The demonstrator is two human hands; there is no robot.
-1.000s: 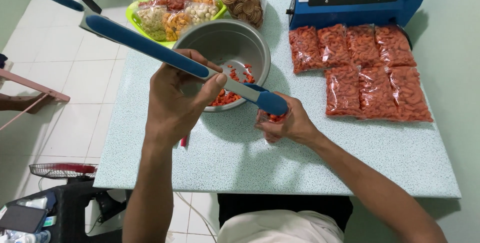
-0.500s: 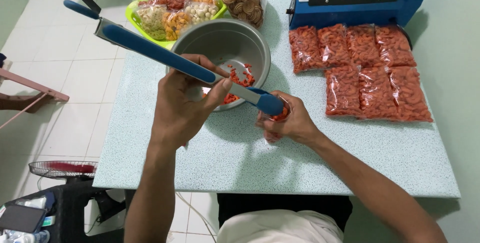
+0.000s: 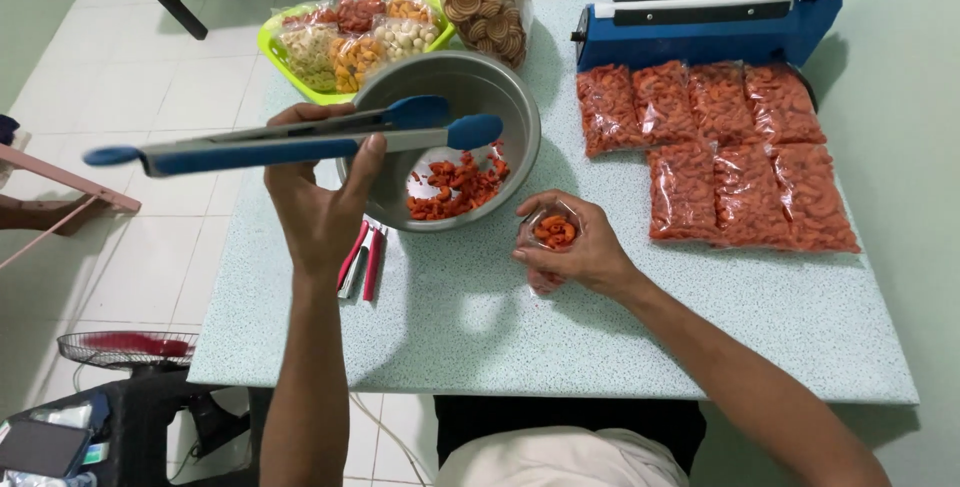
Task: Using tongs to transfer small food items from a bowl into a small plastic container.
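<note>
Head view, tongs [image 3: 300, 142] (blue-tipped) over bowl [image 3: 520, 112]

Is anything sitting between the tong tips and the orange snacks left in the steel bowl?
Nothing visible. The left hand holds the blue tongs with their tips over the steel bowl, and the orange snacks lie uncovered below. The right hand holds a small clear bag off to the bowl's side.

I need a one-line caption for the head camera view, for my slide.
Left hand holds blue tongs above a metal bowl; right hand holds a small clear bag.
</note>
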